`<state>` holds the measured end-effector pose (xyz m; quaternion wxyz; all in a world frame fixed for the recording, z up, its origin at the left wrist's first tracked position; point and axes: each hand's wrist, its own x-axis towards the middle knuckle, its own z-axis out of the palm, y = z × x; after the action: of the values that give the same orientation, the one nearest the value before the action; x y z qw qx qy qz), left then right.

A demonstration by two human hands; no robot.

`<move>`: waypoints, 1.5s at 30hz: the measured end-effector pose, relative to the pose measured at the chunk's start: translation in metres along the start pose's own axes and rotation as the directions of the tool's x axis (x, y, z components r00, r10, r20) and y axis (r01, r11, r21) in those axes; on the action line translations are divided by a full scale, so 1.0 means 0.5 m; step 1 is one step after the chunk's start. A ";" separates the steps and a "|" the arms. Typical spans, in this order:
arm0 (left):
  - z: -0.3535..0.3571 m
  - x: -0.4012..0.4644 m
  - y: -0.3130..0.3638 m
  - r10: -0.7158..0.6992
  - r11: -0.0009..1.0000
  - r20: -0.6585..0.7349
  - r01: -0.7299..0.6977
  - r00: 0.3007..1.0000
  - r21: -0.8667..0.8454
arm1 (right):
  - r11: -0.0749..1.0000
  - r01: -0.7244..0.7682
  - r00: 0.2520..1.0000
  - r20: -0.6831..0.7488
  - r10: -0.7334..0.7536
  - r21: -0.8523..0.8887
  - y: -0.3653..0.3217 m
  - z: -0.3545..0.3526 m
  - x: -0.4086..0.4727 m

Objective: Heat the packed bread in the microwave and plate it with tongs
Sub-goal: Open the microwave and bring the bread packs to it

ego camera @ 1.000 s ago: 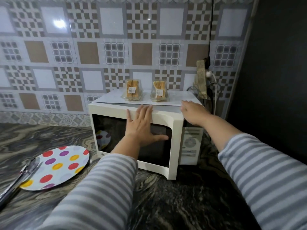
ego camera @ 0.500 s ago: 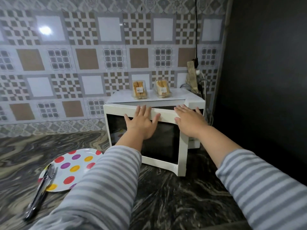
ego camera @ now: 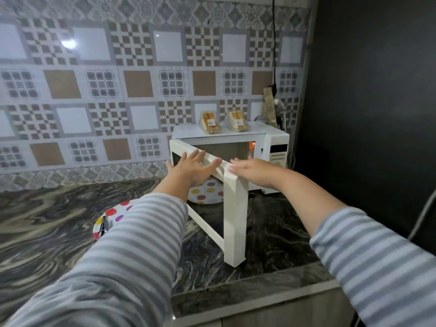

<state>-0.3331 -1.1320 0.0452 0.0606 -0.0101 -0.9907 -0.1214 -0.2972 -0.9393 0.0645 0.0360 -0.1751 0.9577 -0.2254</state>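
Both hands flat, gripping nothing: left hand & right hand resting on open door. Bread packs sitting atop microwave; prob light, squashy, so taking by the sides.

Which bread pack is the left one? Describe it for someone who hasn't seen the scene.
Find the white microwave against the tiled wall. Two clear bread packs sit on its top; the left pack stands above the open door's hinge side, farther from the control panel than the right pack.

Dim, soft-focus wide-angle picture; glare spot on the tiled wall, dark right side.
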 end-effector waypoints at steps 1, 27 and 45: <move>-0.008 -0.005 -0.012 0.010 1.000 0.037 -0.011 0.999 0.019 | 1.000 -0.021 0.999 0.028 0.021 -0.018 -0.011 0.010 0.001; -0.132 0.044 0.037 0.123 0.992 -0.111 -0.123 0.986 0.010 | 0.990 -0.135 0.983 -0.117 0.140 0.048 0.060 0.007 0.122; -0.048 0.485 0.108 -0.198 0.974 -0.275 0.157 0.941 -0.165 | 0.998 0.039 0.946 -0.324 -0.020 0.052 0.238 -0.188 0.603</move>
<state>-0.5688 -1.0840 0.1111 0.1929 0.0929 -0.9569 -0.1960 -0.6314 -0.9065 0.0990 -0.1200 -0.1487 0.9411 -0.2790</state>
